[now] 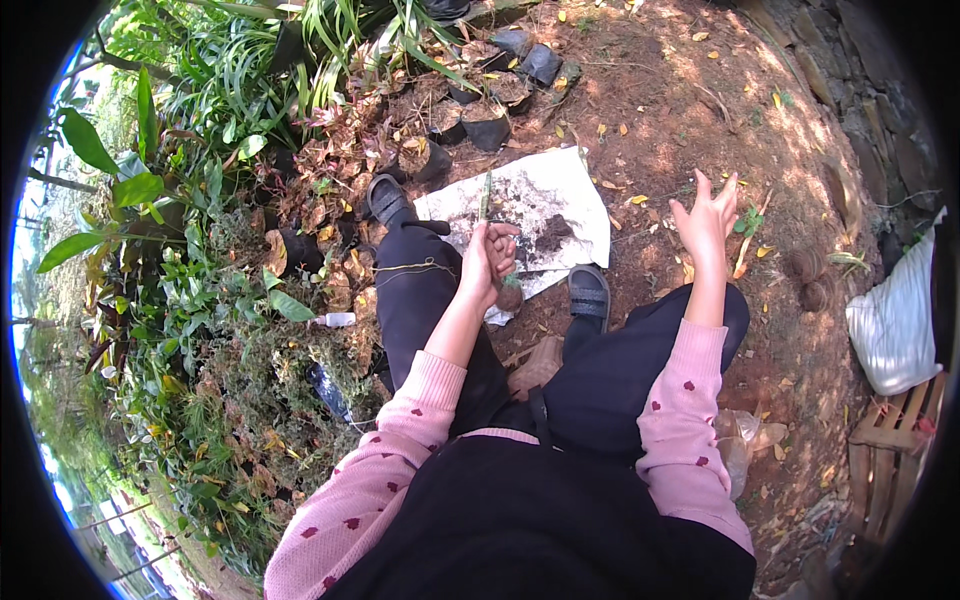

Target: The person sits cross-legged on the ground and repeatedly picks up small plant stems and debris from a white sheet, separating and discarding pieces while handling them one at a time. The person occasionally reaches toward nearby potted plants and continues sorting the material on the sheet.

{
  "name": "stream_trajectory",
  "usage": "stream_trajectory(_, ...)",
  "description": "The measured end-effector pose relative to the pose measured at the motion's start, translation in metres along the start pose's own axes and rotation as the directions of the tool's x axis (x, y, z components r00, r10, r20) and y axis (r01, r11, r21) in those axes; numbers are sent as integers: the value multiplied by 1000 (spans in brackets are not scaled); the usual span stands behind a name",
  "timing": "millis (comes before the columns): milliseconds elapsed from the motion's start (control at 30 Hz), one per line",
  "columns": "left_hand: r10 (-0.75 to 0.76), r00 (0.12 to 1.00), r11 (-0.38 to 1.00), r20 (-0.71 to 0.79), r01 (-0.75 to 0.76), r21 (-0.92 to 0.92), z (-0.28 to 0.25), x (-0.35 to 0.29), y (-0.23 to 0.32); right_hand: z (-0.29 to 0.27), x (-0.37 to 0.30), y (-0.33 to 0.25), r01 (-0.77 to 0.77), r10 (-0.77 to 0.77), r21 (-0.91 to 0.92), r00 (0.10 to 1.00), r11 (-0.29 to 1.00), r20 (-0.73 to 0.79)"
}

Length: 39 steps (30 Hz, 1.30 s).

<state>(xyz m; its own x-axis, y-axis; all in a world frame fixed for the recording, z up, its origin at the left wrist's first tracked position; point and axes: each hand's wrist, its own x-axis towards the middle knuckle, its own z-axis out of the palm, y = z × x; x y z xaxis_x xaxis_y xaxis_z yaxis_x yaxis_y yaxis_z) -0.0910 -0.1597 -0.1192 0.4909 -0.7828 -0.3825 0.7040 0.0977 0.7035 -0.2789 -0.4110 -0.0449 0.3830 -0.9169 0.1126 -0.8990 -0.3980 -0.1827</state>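
My left hand [487,262] is closed in front of my left knee. A narrow, pointed green leaf [486,198] stands up out of its fingers; the lower part is hidden in the grip. Behind that hand a white sheet [592,205] lies on the ground, with dark soil [553,234] scattered and heaped on it. My right hand [706,218] is raised beyond my right knee, fingers spread and holding nothing. The closest thing to it is a small green sprig [748,222] on the reddish ground.
Black nursery bags [487,130] of soil stand beyond the sheet. Dense plants [200,350] fill the left side, with a small white bottle [335,320] near my left leg. To the right are a stone wall [885,110], a white sack [893,315] and a wooden crate [890,460].
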Motion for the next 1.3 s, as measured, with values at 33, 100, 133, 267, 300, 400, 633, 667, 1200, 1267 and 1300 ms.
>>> stream_trajectory(33,-3,1000,1000,19,3,10,0,-1,1,-5,-5,-8,10,-10,-24,1000,1000,-11)
stream_trajectory(100,4,1000,998,22,-5,61,1,-2,3,-7,-5,-9,52,-52,126,999,991,-1)
stream_trajectory(133,16,1000,994,2,-16,104,3,-2,4,-2,2,-3,80,-89,300,996,951,17)
stream_trajectory(267,143,982,945,-128,-97,312,1,-3,6,-8,13,8,-51,-166,658,950,751,264)
stream_trajectory(300,138,980,912,-142,-70,404,2,-4,9,-6,16,18,4,-163,623,967,782,198)
stream_trajectory(400,296,949,757,-107,-165,632,-4,-6,10,-6,22,38,201,-169,427,979,881,-113)
stream_trajectory(633,84,989,986,-119,-65,153,-13,-15,18,10,34,119,-8,56,660,997,751,-51)
stream_trajectory(667,94,986,986,-136,-73,153,-14,-15,18,12,35,128,-29,83,658,995,753,-51)
stream_trajectory(1200,495,848,557,-188,-144,818,7,-16,18,3,32,144,38,345,563,756,825,-557)
stream_trajectory(1267,499,843,525,-198,-112,844,9,-16,18,-3,29,138,0,357,526,734,851,-578)
stream_trajectory(1300,521,831,491,-194,-106,865,12,-17,18,-8,26,136,-23,365,505,720,863,-591)
